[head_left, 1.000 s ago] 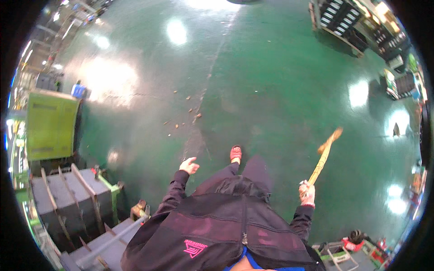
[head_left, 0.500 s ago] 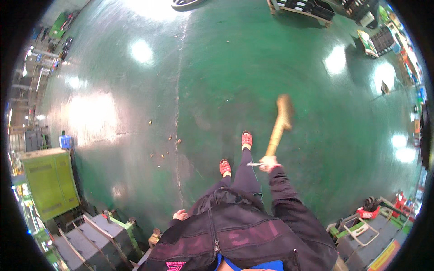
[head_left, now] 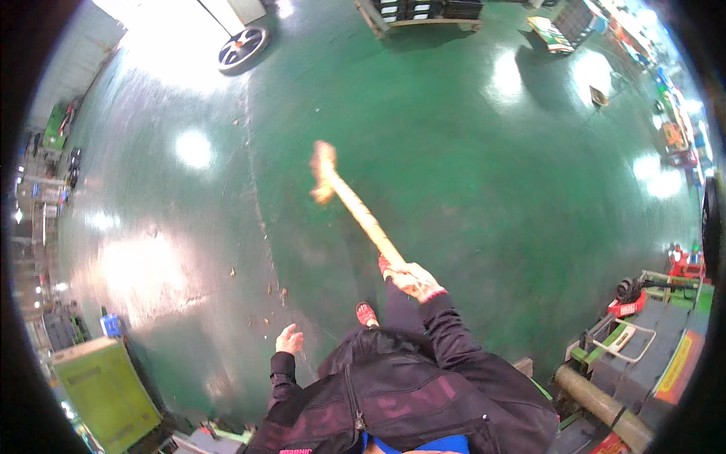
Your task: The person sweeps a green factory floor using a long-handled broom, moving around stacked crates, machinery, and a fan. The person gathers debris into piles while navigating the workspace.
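"What is closest?"

"The dark jacket (head_left: 393, 393) on the wearer, zipped down the front. Beyond it, to the left, is the left hand (head_left: 289, 339), held out over the floor with its fingers loosely apart."

"And the other one?"

"The right hand (head_left: 412, 281) is clamped round the near end of a long yellow tool (head_left: 363, 219), ahead of the body."

"How does the tool lie?"

"It slants forward and to the left from the grip, above the green floor (head_left: 469, 227). Its far end spreads crosswise into a head, too blurred for me to tell what it is made of."

"Anything below the hands?"

"Two red sandals (head_left: 366, 313). One shows whole; the other is partly hidden behind the right hand."

"What stands off to the sides?"

"At lower right, a thick brown pole (head_left: 601, 408) lies beside grey blocks (head_left: 631, 367). At lower left there is a yellow-green cabinet (head_left: 106, 390), with a small blue container (head_left: 110, 325) near its top."

"And farther out?"

"Small brown scraps (head_left: 283, 291) lie scattered near a pale line (head_left: 253, 174) along the floor. Well beyond the tool are a spoked wheel (head_left: 243, 50), left, and black crates (head_left: 423, 10) on a wooden pallet (head_left: 431, 29)."
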The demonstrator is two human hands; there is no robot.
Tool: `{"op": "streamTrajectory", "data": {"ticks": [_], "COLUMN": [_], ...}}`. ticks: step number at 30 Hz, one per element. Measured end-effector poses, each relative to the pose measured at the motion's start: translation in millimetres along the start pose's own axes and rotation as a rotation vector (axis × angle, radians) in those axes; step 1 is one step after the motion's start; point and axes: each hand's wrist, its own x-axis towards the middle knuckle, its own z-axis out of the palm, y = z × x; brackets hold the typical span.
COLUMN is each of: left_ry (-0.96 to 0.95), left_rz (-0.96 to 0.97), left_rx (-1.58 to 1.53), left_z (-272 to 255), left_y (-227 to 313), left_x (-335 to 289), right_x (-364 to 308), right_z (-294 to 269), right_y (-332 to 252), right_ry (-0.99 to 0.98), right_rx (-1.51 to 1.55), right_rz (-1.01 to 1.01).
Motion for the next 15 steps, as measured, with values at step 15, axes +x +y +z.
{"op": "streamTrajectory", "data": {"ticks": [15], "left_ry": [-0.152], "left_rz": [-0.304], "left_rx": [-0.089], "left_z": [3.4], "left_y": [-12.9], "left_x": [27.8], "right_x": [-181.9], "right_z": [-176.1], "right_y": [-229.4], "right_ry": [0.447], "right_rx": [0.392], "right_rz": [-0.804]}}
